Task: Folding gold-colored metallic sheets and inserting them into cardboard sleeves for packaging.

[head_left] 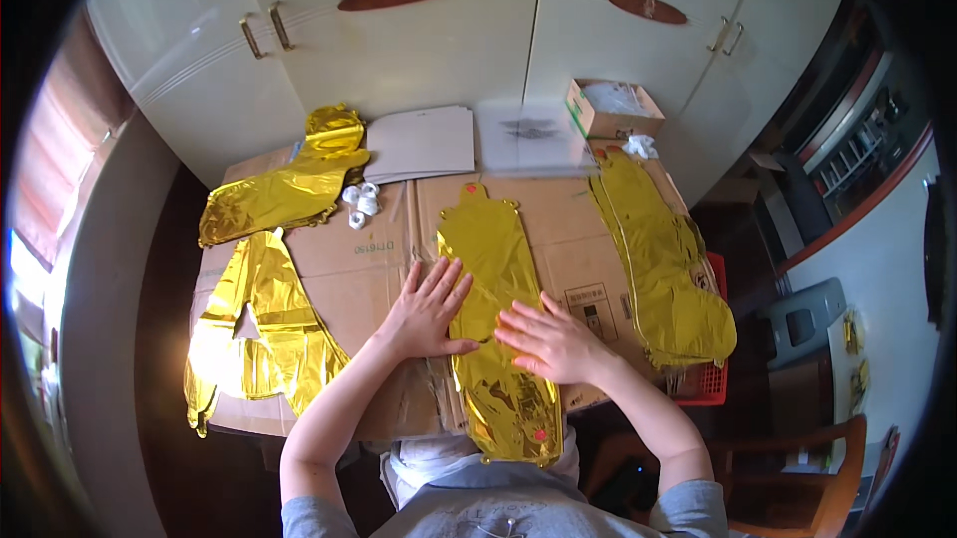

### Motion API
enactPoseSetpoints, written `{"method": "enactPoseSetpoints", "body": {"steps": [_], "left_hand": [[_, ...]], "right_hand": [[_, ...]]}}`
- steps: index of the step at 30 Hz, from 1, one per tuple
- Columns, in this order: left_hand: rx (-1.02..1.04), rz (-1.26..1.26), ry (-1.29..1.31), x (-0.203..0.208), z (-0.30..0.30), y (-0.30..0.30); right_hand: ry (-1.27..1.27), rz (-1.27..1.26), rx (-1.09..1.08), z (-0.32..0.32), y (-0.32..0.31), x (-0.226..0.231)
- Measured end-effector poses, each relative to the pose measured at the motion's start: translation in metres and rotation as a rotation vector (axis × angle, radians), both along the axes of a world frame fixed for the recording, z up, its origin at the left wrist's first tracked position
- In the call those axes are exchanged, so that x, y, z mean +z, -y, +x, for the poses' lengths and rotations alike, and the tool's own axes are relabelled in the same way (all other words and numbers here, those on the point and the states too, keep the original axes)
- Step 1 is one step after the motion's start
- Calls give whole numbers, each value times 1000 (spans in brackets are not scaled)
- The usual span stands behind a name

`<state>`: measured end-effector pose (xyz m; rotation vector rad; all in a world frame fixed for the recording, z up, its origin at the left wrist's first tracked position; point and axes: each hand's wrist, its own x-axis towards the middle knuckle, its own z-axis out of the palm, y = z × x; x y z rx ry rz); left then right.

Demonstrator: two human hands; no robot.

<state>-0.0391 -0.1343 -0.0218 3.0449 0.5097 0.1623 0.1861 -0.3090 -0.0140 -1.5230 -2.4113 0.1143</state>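
A long gold foil balloon (488, 249), flat and uninflated, lies lengthwise in front of me on cardboard (384, 284). It has small tabs along its rim and a red spot near each end. My left hand (429, 314) rests on its left edge, fingers spread. Lower down, on its right side, lies my right hand (553, 339), palm down with fingers outstretched. Creases show in the foil's near part, which reaches over the table's front edge toward my lap. Neither hand grips anything.
More flat gold foil balloons lie at far left (274, 199), near left (269, 339) and right (658, 259). White rolls (361, 201), grey sheets (419, 144), a clear plastic sheet (528, 144) and an open box (616, 121) sit toward the back. A red basket (710, 388) stands right; a wooden chair (842, 468) is nearby.
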Motion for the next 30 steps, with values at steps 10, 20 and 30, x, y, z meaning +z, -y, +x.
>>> {"method": "enactPoseSetpoints", "body": {"steps": [10, 20, 30], "left_hand": [[62, -86, 76, 16, -8, -6], [336, 10, 3, 45, 34, -169], [189, -171, 5, 21, 96, -251]], "right_hand": [[-140, -46, 19, 5, -3, 14], [-522, 284, -227, 24, -54, -22], [-651, 275, -333, 29, -55, -24]]}}
